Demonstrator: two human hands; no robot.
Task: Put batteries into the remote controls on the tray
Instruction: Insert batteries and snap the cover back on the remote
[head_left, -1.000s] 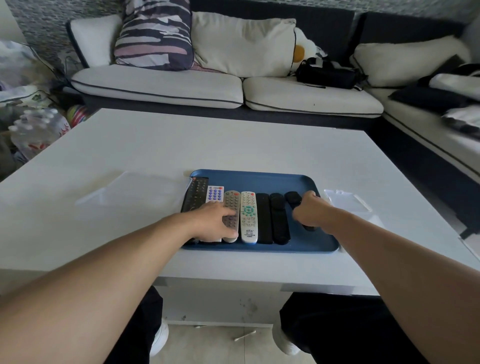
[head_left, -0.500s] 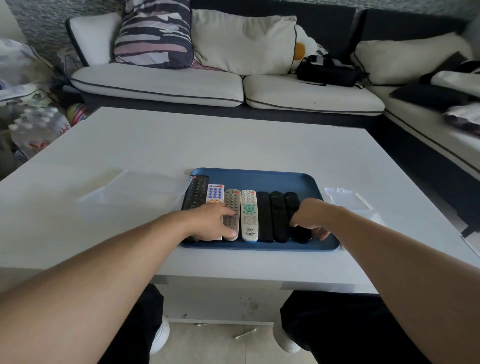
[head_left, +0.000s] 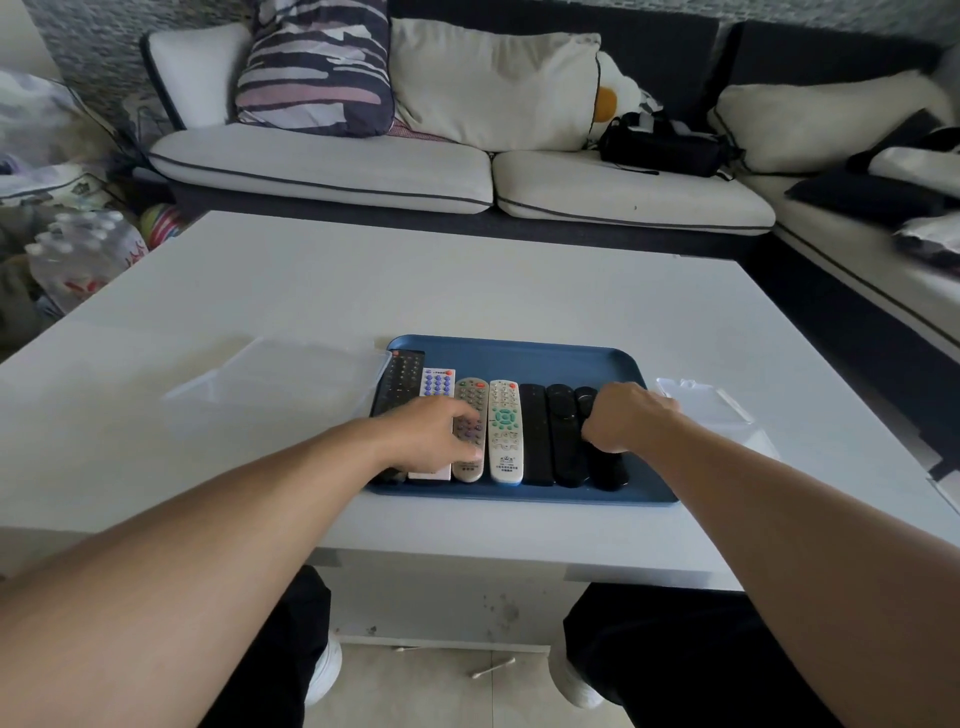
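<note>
Left hand (head_left: 435, 435): lies palm down across the near-left remotes, fingers spread and relaxed, fingertips touching the grey remote (head_left: 471, 429). It covers the near half of the white remote with purple buttons (head_left: 437, 383) and most of the black buttoned remote (head_left: 401, 378) at the row's left end. No grip is visible.

Right hand (head_left: 626, 417): knuckles up, fingers curled downward over the rightmost black remote (head_left: 607, 470). The fingertips are hidden beneath the hand, so whether they clamp the remote or only rest on it cannot be told. That remote's middle is covered; only its far tip and near end show.

Between the hands, uncovered: a white remote with green buttons (head_left: 505, 431) and 2 plain black remotes (head_left: 535, 435) (head_left: 563, 436). All 7 remotes lie side by side, touching or nearly so, lengthwise near to far, in the blue tray (head_left: 519, 351).

The tray sits near the front edge of the white table (head_left: 467, 291). The tray's far strip and right margin are bare. Just left of the tray, touching its corner, a clear plastic box (head_left: 280, 382), hard to make out against the table. Right of the tray, a clear plastic lid (head_left: 701, 402), partly behind the right wrist. No batteries can be made out.

Far half of the table is open. Beyond it, a sofa (head_left: 322, 166).
</note>
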